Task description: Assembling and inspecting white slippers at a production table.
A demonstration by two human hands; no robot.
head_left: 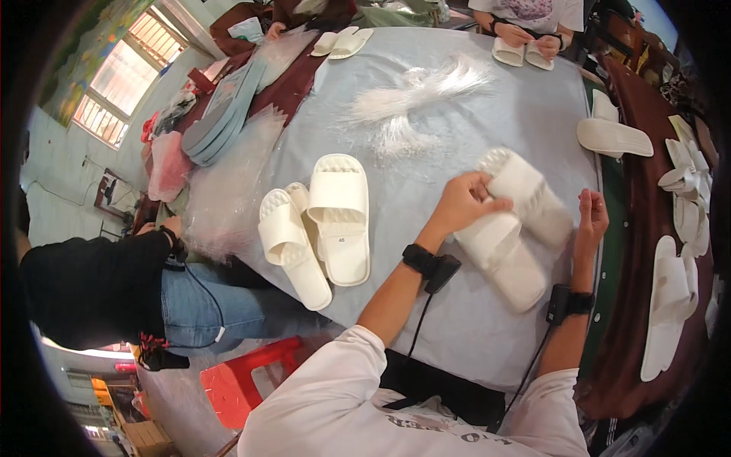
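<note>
Left hand (472, 199) pinches white slippers (501, 247), forearm (392, 305) slanting rightward; right hand (592, 215) points up, free.

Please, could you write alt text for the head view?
A person's left hand grips a pair of white slippers at a cloth-covered table; the right hand is close beside them. Other slippers lie to the left, and shiny clear strands farther back.

Barred window (126, 70) sits at 10 o'clock, wall painting (82, 57) right beside it. Pink bundle (168, 167) between 9 and 10. Co-worker (103, 282) dressed in black and blue near 9. Cardboard box (145, 439) half past 7, red stool (228, 390) at 7. White-shirted person (529, 11) at 1.
</note>
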